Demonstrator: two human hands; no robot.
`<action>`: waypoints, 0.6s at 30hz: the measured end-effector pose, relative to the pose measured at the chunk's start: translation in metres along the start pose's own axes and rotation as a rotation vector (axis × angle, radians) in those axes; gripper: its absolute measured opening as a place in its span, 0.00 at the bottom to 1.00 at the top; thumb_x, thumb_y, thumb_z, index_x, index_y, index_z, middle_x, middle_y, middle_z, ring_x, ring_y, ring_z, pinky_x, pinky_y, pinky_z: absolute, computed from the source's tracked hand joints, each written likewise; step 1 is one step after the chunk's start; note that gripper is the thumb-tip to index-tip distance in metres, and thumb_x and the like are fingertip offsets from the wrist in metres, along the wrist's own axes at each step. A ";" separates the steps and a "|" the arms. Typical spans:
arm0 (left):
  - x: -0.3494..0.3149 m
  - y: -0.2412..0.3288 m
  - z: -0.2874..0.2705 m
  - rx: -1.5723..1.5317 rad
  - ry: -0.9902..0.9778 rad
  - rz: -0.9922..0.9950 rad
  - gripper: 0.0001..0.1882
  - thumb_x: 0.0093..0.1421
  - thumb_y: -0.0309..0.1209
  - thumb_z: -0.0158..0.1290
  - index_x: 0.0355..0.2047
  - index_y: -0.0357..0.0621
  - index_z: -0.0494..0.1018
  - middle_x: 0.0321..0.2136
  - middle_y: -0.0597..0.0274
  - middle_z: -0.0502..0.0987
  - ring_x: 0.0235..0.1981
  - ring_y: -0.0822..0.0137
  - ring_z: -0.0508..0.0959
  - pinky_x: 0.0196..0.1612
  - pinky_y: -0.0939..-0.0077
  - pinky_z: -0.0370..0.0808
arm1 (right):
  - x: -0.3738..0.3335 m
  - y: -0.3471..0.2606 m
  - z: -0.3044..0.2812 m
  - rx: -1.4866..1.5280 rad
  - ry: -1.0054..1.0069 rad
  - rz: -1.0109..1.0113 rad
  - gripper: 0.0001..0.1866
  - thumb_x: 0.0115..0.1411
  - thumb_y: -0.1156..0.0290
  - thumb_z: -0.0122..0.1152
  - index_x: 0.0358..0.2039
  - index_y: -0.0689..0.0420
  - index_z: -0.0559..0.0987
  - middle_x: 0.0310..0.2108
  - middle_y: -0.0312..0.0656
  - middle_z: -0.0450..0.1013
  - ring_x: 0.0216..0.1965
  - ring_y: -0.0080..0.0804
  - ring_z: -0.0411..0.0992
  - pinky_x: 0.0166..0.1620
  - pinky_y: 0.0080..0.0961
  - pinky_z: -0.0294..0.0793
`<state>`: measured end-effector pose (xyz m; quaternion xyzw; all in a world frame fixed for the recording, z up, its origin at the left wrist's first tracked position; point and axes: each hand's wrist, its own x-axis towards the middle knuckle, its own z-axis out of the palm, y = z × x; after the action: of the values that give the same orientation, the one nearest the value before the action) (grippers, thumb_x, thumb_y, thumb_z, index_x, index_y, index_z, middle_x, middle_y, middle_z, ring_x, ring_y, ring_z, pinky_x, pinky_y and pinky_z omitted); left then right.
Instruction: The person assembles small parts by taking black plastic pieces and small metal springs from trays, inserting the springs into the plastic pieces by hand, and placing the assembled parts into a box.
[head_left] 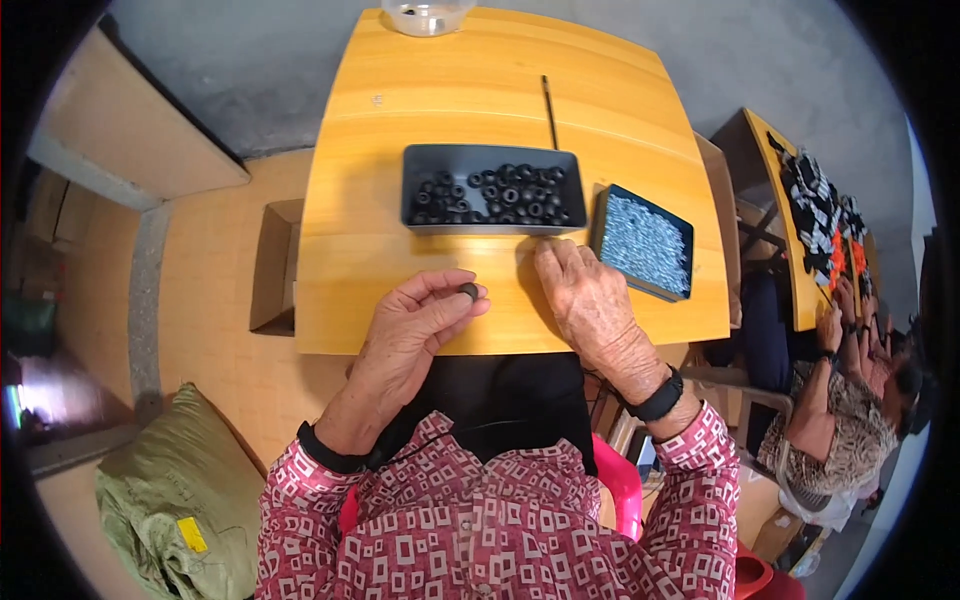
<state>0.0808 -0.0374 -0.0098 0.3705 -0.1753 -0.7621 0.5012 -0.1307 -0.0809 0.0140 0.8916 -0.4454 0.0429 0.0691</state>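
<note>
My left hand (425, 312) pinches a small dark round bead (468, 291) between thumb and fingertips, above the table's near edge. Just right of it, my right hand (588, 300) is curled, its fingertips down in front of the tray; what they may hold is hidden. A dark grey rectangular tray (490, 231) lies beyond both hands, with many black round beads (515, 195) in it, some showing holes. Beside my right hand, a dark shallow box (640, 283) holds a heap of small shiny pale-blue pieces (643, 240), too fine to make out singly.
A thin black stick (550, 112) lies behind the tray on the yellow wooden table (450, 95). At the far edge stands a clear plastic tub (428, 18). A cardboard box (275, 270) and a green sack (175, 500) are at left. Other people (835, 420) work at a table on the right.
</note>
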 end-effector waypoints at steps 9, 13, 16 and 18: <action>0.009 -0.007 0.013 -0.027 -0.043 -0.056 0.11 0.61 0.22 0.52 0.44 0.36 0.72 0.41 0.56 0.77 0.43 0.66 0.79 0.50 0.78 0.77 | -0.027 0.073 -0.045 0.142 0.259 0.304 0.10 0.49 0.76 0.62 0.34 0.59 0.77 0.26 0.42 0.70 0.31 0.42 0.72 0.33 0.34 0.73; 0.010 -0.011 0.020 0.019 -0.029 -0.063 0.11 0.60 0.21 0.53 0.44 0.36 0.72 0.40 0.55 0.77 0.43 0.66 0.79 0.51 0.78 0.77 | -0.025 0.094 -0.029 0.306 0.057 0.187 0.10 0.48 0.75 0.65 0.33 0.60 0.79 0.29 0.44 0.72 0.37 0.44 0.72 0.40 0.36 0.73; 0.009 -0.012 0.026 -0.002 -0.070 -0.049 0.12 0.60 0.20 0.53 0.44 0.36 0.72 0.40 0.55 0.77 0.44 0.66 0.78 0.51 0.78 0.77 | -0.019 0.093 -0.027 0.364 -0.012 0.230 0.09 0.48 0.75 0.65 0.32 0.60 0.79 0.30 0.45 0.72 0.38 0.45 0.72 0.42 0.37 0.73; 0.009 -0.013 0.028 0.025 -0.060 -0.052 0.11 0.60 0.22 0.53 0.44 0.36 0.72 0.40 0.56 0.77 0.44 0.65 0.78 0.51 0.77 0.75 | -0.018 0.096 -0.024 0.324 0.030 0.194 0.10 0.48 0.78 0.64 0.33 0.62 0.78 0.29 0.46 0.71 0.33 0.44 0.72 0.37 0.34 0.73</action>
<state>0.0498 -0.0427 -0.0026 0.3582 -0.1902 -0.7833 0.4711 -0.2187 -0.1195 0.0428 0.8433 -0.5154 0.1338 -0.0733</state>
